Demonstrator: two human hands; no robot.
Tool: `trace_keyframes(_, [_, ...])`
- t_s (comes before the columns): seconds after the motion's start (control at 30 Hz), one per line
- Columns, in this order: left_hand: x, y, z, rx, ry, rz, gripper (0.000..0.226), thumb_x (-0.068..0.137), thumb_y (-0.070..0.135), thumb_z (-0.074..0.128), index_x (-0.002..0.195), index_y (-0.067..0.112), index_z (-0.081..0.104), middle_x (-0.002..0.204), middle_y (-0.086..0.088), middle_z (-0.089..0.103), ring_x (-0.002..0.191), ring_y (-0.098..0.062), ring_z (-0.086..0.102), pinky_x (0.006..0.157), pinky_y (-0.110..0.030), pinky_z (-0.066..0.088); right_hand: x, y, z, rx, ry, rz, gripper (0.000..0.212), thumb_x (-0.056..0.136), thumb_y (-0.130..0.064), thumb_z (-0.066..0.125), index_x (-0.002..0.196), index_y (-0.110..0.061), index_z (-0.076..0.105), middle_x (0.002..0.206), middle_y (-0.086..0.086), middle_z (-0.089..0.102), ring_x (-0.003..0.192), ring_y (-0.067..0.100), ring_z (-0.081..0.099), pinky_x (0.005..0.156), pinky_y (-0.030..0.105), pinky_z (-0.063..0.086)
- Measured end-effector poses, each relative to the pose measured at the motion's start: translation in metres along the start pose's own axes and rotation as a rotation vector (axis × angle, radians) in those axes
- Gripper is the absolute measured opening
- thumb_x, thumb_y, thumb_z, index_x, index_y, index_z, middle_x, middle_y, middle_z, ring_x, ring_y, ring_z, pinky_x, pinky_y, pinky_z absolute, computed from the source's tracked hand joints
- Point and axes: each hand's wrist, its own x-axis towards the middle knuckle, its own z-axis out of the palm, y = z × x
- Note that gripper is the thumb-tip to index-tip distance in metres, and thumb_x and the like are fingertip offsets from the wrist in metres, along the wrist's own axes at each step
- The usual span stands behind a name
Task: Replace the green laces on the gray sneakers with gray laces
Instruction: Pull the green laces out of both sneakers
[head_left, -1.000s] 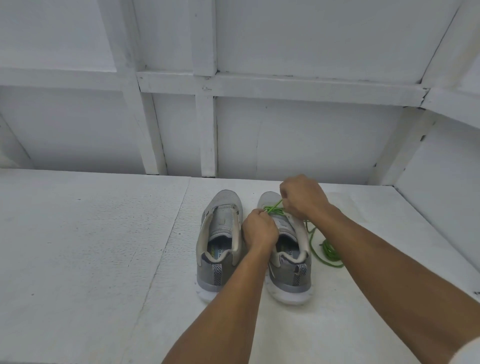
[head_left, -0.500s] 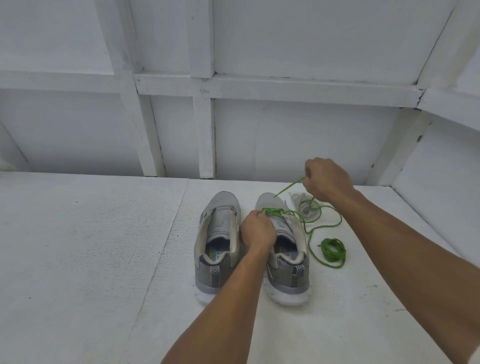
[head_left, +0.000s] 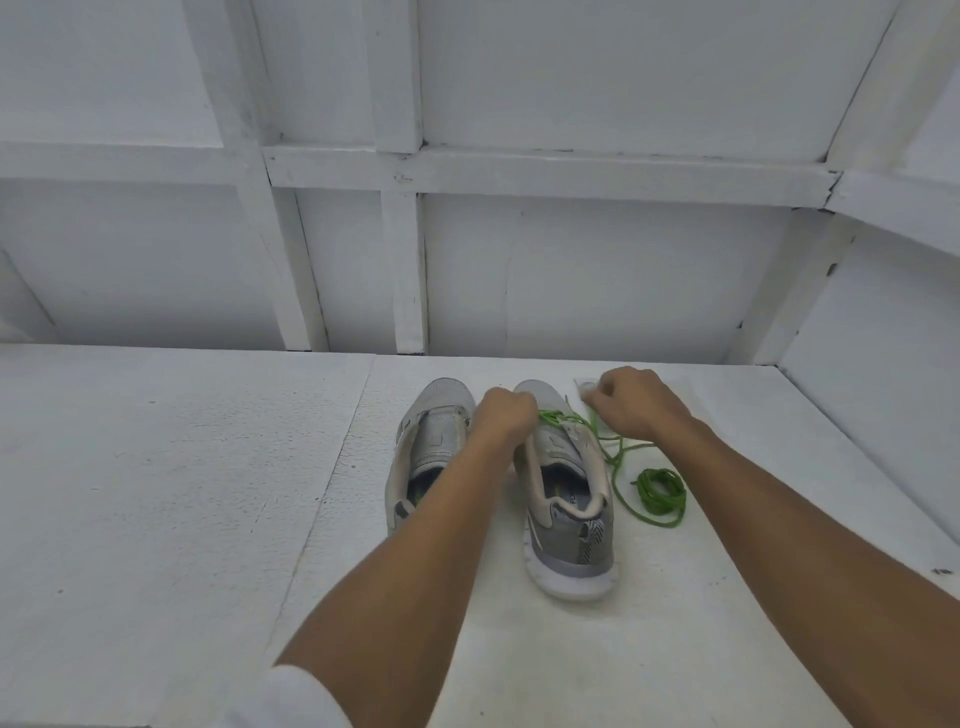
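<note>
Two gray sneakers stand side by side with their heels toward me. The left sneaker (head_left: 434, 452) shows no lace. The right sneaker (head_left: 569, 499) has a green lace (head_left: 558, 417) through its front eyelets only. My left hand (head_left: 506, 415) has its fingers curled on the right sneaker's left eyelet edge, just beside that lace. My right hand (head_left: 636, 402) hovers to the right of the toe, fingers curled, and the green strand runs from the shoe up under it. A pale gray lace bundle (head_left: 586, 387) lies just beyond its fingertips.
A coiled green lace (head_left: 661, 496) lies on the white tabletop (head_left: 182, 493) to the right of the right sneaker. White framed walls close the back and the right side; a seam runs down the tabletop left of the shoes.
My right hand, which had pulled the green lace up and to the right, has dropped back near the right sneaker's toe. My left hand slid forward along the shoe toward the front eyelets.
</note>
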Motion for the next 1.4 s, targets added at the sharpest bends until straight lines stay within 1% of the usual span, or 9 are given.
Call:
trace_keyframes(0.17, [0.011,0.012,-0.005,0.041,-0.011,0.054,0.023,0.088,0.004,0.045,0.065,0.006,0.042,0.067,-0.007,0.044,0.068,-0.027,0.048,0.057,-0.026,0.038,-0.011,-0.02,0.003,0.045,-0.198,-0.007,0.039,0.082,-0.051,0.064,0.083,-0.012,0.067,0.081,0.004,0.066,0.075,0.019,0.061,0.066,0.031,0.047])
trace_keyframes(0.4, [0.009,0.019,0.0,0.361,-0.123,0.159,0.026,0.089,0.012,0.048,0.064,0.011,0.041,0.066,-0.003,0.042,0.07,-0.022,0.046,0.052,-0.026,0.036,-0.023,-0.012,0.029,0.371,-0.148,0.151,0.024,0.09,-0.015,0.049,0.068,-0.008,0.048,0.065,0.008,0.045,0.06,0.022,0.045,0.048,0.023,0.032])
trace_keyframes(0.53, [0.01,0.026,0.003,0.526,-0.205,0.196,0.014,0.091,0.018,0.049,0.081,0.008,0.052,0.079,-0.005,0.051,0.066,-0.018,0.048,0.052,-0.026,0.039,-0.028,-0.003,0.039,0.803,-0.151,0.391,0.011,0.091,-0.014,0.049,0.089,-0.005,0.054,0.095,0.019,0.06,0.084,0.029,0.059,0.065,0.034,0.048])
trace_keyframes(0.63, [0.016,0.024,0.015,0.648,-0.218,0.186,0.025,0.089,0.029,0.052,0.104,0.01,0.059,0.115,-0.012,0.057,0.1,-0.026,0.054,0.074,-0.032,0.045,-0.031,-0.001,0.044,0.933,-0.14,0.47,0.018,0.092,-0.018,0.052,0.103,-0.005,0.058,0.103,0.019,0.065,0.095,0.032,0.062,0.076,0.037,0.053])
trace_keyframes(0.73, [0.015,0.02,0.026,0.712,-0.139,0.214,0.045,0.095,0.029,0.049,0.133,0.005,0.049,0.136,-0.016,0.045,0.126,-0.029,0.041,0.099,-0.038,0.039,-0.032,-0.001,0.05,0.959,-0.126,0.507,0.027,0.086,-0.024,0.056,0.105,-0.006,0.06,0.107,0.023,0.065,0.1,0.036,0.063,0.089,0.048,0.053])
trace_keyframes(0.9, [0.018,0.018,0.006,0.529,-0.022,0.2,0.031,0.096,0.014,0.044,0.119,-0.002,0.057,0.123,-0.016,0.06,0.112,-0.03,0.057,0.078,-0.028,0.042,-0.026,0.006,0.064,0.998,-0.073,0.52,0.042,0.071,-0.032,0.054,0.102,-0.004,0.061,0.113,0.028,0.062,0.097,0.036,0.063,0.084,0.048,0.053])
trace_keyframes(1.03, [0.022,0.02,-0.02,0.319,-0.049,0.078,0.034,0.099,0.01,0.041,0.126,-0.004,0.055,0.124,-0.018,0.061,0.104,-0.031,0.064,0.084,-0.036,0.057,-0.036,-0.003,0.056,0.975,-0.041,0.523,0.029,0.076,-0.029,0.055,0.091,-0.005,0.06,0.108,0.027,0.063,0.091,0.034,0.062,0.072,0.041,0.047])
trace_keyframes(1.2, [0.009,0.04,0.008,0.656,-0.138,0.271,0.029,0.093,0.029,0.047,0.107,0.006,0.059,0.123,-0.014,0.058,0.112,-0.033,0.053,0.091,-0.037,0.043,-0.04,-0.009,0.05,0.911,-0.016,0.514,0.014,0.087,-0.018,0.052,0.085,-0.005,0.057,0.094,0.021,0.06,0.085,0.033,0.058,0.069,0.038,0.04])
trace_keyframes(1.4, [0.008,0.025,0.037,0.982,-0.068,0.336,0.043,0.094,0.023,0.048,0.133,0.007,0.046,0.137,-0.018,0.041,0.126,-0.038,0.033,0.105,-0.046,0.03,-0.042,-0.012,0.047,0.869,-0.018,0.497,0.015,0.087,-0.016,0.051,0.075,-0.008,0.055,0.092,0.02,0.061,0.082,0.031,0.056,0.069,0.038,0.039])
